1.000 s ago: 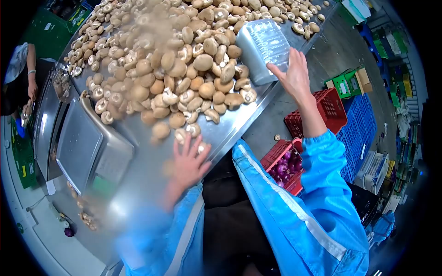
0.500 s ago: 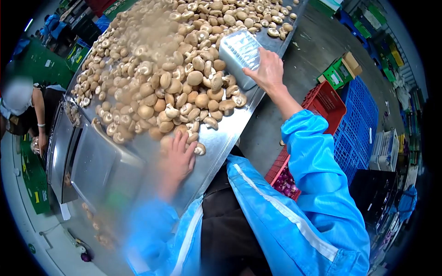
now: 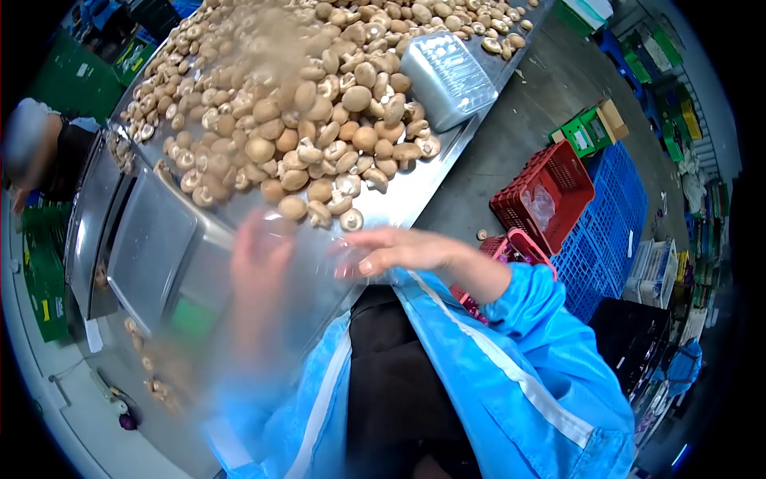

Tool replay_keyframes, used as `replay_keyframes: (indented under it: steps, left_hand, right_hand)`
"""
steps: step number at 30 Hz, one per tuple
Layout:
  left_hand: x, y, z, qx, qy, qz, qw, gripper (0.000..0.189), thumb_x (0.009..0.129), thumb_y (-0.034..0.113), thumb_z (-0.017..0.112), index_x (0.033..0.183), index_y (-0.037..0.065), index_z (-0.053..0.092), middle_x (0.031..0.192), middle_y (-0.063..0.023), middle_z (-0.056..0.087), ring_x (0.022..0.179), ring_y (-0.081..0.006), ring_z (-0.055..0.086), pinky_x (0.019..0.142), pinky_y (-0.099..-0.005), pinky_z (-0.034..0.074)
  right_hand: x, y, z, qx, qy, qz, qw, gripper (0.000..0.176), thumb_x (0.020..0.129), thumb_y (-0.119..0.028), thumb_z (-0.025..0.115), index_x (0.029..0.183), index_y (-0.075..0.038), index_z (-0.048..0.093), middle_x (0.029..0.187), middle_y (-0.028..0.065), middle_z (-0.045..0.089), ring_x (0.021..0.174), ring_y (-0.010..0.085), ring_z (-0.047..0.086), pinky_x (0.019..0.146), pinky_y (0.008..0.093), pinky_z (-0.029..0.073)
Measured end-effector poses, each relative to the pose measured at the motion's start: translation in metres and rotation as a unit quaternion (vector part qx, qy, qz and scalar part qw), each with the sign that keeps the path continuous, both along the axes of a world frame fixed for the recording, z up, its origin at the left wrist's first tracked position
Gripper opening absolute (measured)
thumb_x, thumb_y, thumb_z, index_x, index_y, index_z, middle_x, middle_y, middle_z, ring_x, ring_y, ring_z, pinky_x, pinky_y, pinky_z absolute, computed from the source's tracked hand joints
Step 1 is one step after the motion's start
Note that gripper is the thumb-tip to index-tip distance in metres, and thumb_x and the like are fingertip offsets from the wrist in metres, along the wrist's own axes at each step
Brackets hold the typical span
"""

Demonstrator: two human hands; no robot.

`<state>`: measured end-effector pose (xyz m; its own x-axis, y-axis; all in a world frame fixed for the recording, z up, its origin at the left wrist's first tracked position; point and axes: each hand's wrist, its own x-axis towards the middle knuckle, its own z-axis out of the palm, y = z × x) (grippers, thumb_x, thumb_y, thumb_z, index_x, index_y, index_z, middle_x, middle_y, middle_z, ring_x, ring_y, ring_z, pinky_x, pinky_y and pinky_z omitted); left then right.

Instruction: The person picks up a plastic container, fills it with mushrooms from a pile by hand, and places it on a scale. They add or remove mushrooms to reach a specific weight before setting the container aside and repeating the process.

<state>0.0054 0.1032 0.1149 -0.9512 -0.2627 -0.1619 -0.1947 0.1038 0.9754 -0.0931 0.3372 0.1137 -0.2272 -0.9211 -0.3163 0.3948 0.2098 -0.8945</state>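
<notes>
A clear plastic tray (image 3: 313,241), hard to see against the metal, is between my two hands low over the table's near edge. My right hand (image 3: 403,249) has its fingers and thumb closed on the tray's right side. At the opposite side is my left hand (image 3: 262,259), too blurred to show how its fingers sit. Just beyond the tray lie brown mushrooms (image 3: 292,207), the nearest edge of a large heap (image 3: 319,112). A stack of clear plastic trays (image 3: 449,80) rests at the table's right edge, beside the heap and touched by neither hand.
The metal table (image 3: 407,199) slopes away under the heap. Right of it on the floor are a red crate (image 3: 550,195), a blue pallet (image 3: 610,223) and a green box (image 3: 586,128). At left is a metal bin (image 3: 152,247); another person (image 3: 40,152) is beyond it.
My right hand has left the stack of trays and come down towards me with one clear tray. My left hand has drawn back from the mushrooms to meet it.
</notes>
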Motion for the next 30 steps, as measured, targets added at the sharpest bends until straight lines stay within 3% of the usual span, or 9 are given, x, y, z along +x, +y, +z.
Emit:
replay_keyframes:
  steps: [1, 3, 6, 10, 13, 17, 23, 25, 30]
  left_hand:
    - [0.008, -0.016, -0.002, 0.010, -0.100, -0.052, 0.994, 0.035, 0.094, 0.017, 0.060, 0.126, 0.003, 0.053, 0.112, -0.0146, 0.067, 0.079, -0.0182, 0.069, 0.058, -0.0243, 0.051]
    - [0.033, -0.029, -0.023, 0.076, -0.178, -0.025, 0.981, 0.020, 0.098, 0.016, 0.055, 0.112, 0.003, 0.055, 0.095, -0.0130, 0.068, 0.056, -0.0149, 0.063, 0.041, -0.0215, 0.040]
    - [0.075, -0.035, -0.059, 0.142, -0.233, 0.006, 0.962, 0.017, 0.102, 0.015, 0.045, 0.106, 0.000, 0.053, 0.089, -0.0183, 0.068, 0.043, -0.0147, 0.058, 0.030, -0.0199, 0.036]
    - [0.115, -0.026, -0.081, 0.230, -0.307, 0.076, 0.920, 0.021, 0.101, 0.011, 0.044, 0.116, -0.002, 0.047, 0.093, -0.0217, 0.067, 0.046, -0.0154, 0.059, 0.031, -0.0205, 0.040]
    - [0.117, -0.027, -0.087, 0.354, -0.389, 0.120, 0.842, 0.025, 0.099, 0.008, 0.044, 0.122, -0.003, 0.044, 0.098, -0.0231, 0.066, 0.050, -0.0158, 0.060, 0.031, -0.0206, 0.042]
    - [0.079, -0.037, -0.100, 0.432, -0.396, 0.096, 0.804, 0.042, 0.096, 0.002, 0.046, 0.135, -0.004, 0.033, 0.107, -0.0253, 0.064, 0.055, -0.0134, 0.056, 0.034, -0.0187, 0.039]
    - [-0.039, -0.013, -0.116, 0.325, -0.362, 0.091, 0.869, 0.036, 0.094, -0.003, 0.042, 0.130, -0.003, 0.037, 0.105, -0.0251, 0.065, 0.055, -0.0126, 0.054, 0.036, -0.0187, 0.038]
    - [-0.071, -0.015, -0.138, 0.333, -0.331, 0.118, 0.875, 0.032, 0.094, -0.004, 0.037, 0.126, -0.003, 0.041, 0.101, -0.0248, 0.066, 0.052, -0.0130, 0.054, 0.035, -0.0193, 0.037]
    - [-0.107, -0.035, -0.148, 0.219, -0.187, 0.167, 0.943, 0.030, 0.093, -0.006, 0.030, 0.119, -0.003, 0.045, 0.065, -0.0145, 0.058, 0.041, -0.0132, 0.049, 0.031, -0.0212, 0.035]
  right_hand:
    - [0.016, -0.005, -0.025, -0.037, -0.131, -0.016, 0.991, 0.059, 0.093, -0.043, 0.055, 0.139, -0.006, 0.048, 0.117, 0.0157, 0.065, 0.111, 0.0222, 0.061, 0.100, 0.0357, 0.045]
    - [0.037, -0.003, -0.055, -0.025, -0.367, -0.042, 0.929, 0.061, 0.097, -0.046, 0.049, 0.141, -0.005, 0.044, 0.116, 0.0187, 0.065, 0.113, 0.0259, 0.060, 0.100, 0.0392, 0.047]
    - [0.062, 0.007, -0.067, 0.055, -0.446, -0.188, 0.873, 0.065, 0.098, -0.051, 0.043, 0.143, -0.004, 0.040, 0.107, 0.0192, 0.067, 0.094, 0.0268, 0.068, 0.083, 0.0370, 0.056]
    - [0.093, 0.016, -0.076, 0.207, -0.184, -0.155, 0.948, 0.063, 0.099, -0.041, 0.051, 0.143, 0.001, 0.036, 0.086, 0.0133, 0.070, 0.054, 0.0178, 0.065, 0.044, 0.0259, 0.052]
    - [0.099, 0.005, -0.078, 0.223, -0.094, -0.145, 0.959, 0.055, 0.096, -0.019, 0.054, 0.141, 0.005, 0.035, 0.076, 0.0087, 0.066, 0.049, 0.0119, 0.058, 0.042, 0.0248, 0.045]
    - [0.071, -0.005, -0.084, 0.294, -0.067, -0.205, 0.931, 0.043, 0.091, -0.011, 0.049, 0.130, 0.006, 0.052, 0.069, 0.0071, 0.064, 0.045, 0.0120, 0.053, 0.039, 0.0274, 0.044]
    - [-0.007, -0.001, -0.117, 0.242, -0.051, -0.373, 0.894, 0.033, 0.100, -0.014, 0.044, 0.121, 0.006, 0.058, 0.066, 0.0098, 0.061, 0.043, 0.0138, 0.053, 0.037, 0.0282, 0.042]
    - [-0.035, -0.016, -0.113, 0.241, 0.046, -0.387, 0.889, 0.035, 0.101, -0.013, 0.042, 0.126, 0.007, 0.055, 0.067, 0.0106, 0.062, 0.045, 0.0153, 0.057, 0.039, 0.0289, 0.046]
    - [-0.056, -0.068, -0.144, 0.199, 0.036, -0.446, 0.872, 0.032, 0.101, -0.008, 0.042, 0.128, 0.006, 0.053, 0.073, 0.0120, 0.062, 0.054, 0.0176, 0.063, 0.047, 0.0301, 0.055]
